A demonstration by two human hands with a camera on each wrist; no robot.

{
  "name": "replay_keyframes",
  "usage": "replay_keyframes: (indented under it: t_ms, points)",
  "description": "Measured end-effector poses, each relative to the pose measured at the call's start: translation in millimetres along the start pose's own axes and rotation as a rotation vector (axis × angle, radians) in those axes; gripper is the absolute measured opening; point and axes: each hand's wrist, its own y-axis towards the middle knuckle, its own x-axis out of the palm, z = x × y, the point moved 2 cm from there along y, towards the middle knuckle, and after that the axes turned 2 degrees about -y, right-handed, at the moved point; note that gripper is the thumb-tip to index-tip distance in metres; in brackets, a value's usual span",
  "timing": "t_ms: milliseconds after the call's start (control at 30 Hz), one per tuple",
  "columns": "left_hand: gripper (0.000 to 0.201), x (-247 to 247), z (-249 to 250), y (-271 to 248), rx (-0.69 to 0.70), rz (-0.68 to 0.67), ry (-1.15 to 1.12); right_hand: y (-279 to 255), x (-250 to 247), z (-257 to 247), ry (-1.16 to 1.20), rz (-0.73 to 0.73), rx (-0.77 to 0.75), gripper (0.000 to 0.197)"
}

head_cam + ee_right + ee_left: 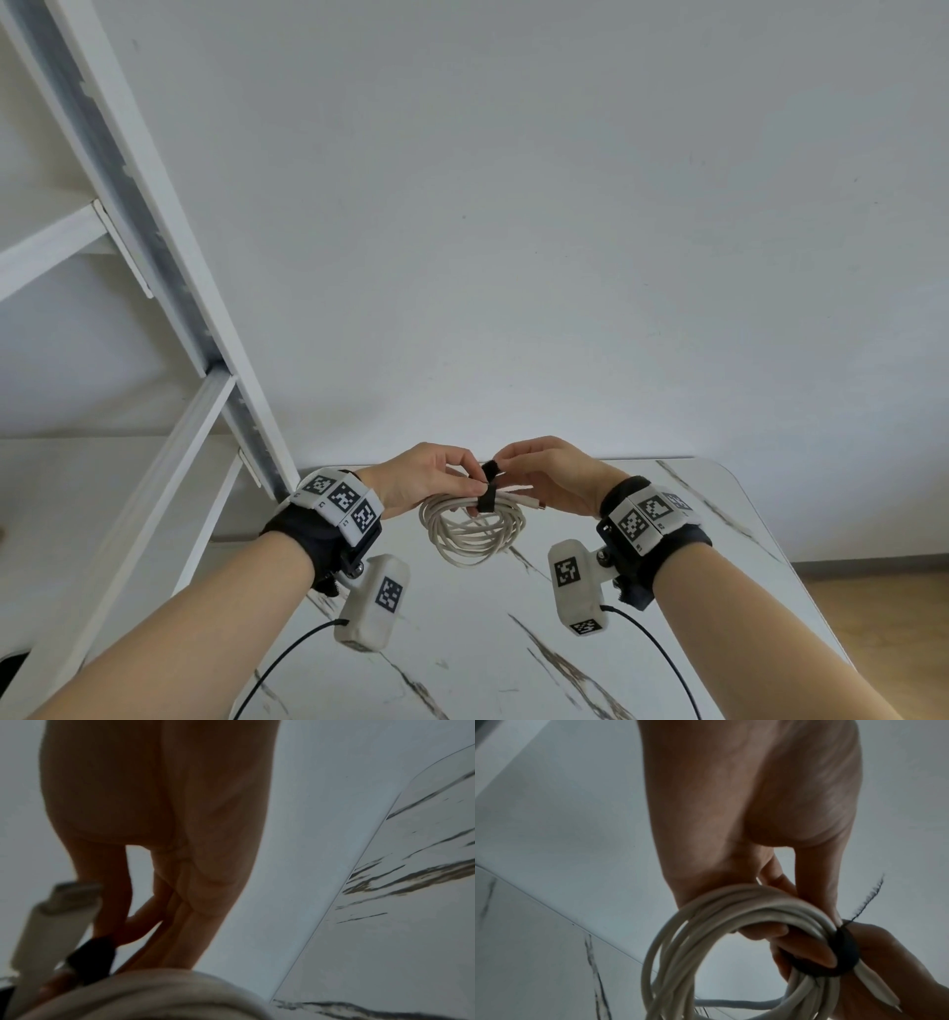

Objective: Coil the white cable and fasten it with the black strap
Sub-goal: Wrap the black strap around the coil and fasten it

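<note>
We're holding the coiled white cable (472, 524) above the surface (667, 591), left hand (426, 480) gripping the bundle, right hand (549, 475) pinching the black strap (487, 496) tail. We're judging: keep tail taut, wrap snugly, press closed.

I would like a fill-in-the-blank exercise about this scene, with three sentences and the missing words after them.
1. The white cable is wound into a ____.
2. The band wrapped around the bundle is the ____ strap.
3. The right hand pinches the strap's free end, while the left hand holds the ____ beside the strap.

Missing words: coil; black; cable
</note>
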Motion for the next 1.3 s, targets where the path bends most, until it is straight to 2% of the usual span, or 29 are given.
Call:
replay_keyframes:
  t_ms: [133,267,367,567,700,800,1000,1167,1300]
  points:
    - [0.008,-2.3,0.8,0.8,0.011,0.006,-0.001,-1.3,-1.5,2.3,-0.064,-0.027,-0.042,0.021]
    - [0.005,-0.8,0.0,0.5,-0.007,-0.014,-0.004,2.8,-3.0,4.5,-0.127,0.011,-0.058,0.012]
    - [0.006,0.8,2.3,0.7,-0.009,-0.016,-0.025,6.3,-8.2,7.1,-0.078,0.055,-0.065,0.010]
    - [0.006,3.2,8.6,1.2,0.004,-0.022,-0.050,4.3,-12.8,3.8,-0.034,0.040,-0.037,0.010]
    - [0.015,5.4,11.1,-0.3,0.008,-0.031,-0.037,1.4,-13.8,4.0,0.007,0.031,-0.037,0.011]
    - [0.014,7.4,12.3,-1.6,0.013,-0.046,-0.017,0.8,-14.7,5.9,0.015,0.065,-0.009,0.013]
    - [0.011,9.4,7.5,-4.2,-0.008,-0.057,0.032,-1.4,-23.1,1.9,-0.255,0.090,0.067,0.006]
    - [0.012,0.6,5.9,-8.0,-0.030,0.013,0.005,-7.5,-30.0,-2.9,-0.331,0.074,0.084,0.005]
    - [0.010,3.6,8.5,-6.9,-0.048,-0.005,0.005,-3.8,-21.8,-6.5,-0.301,0.085,0.054,0.008]
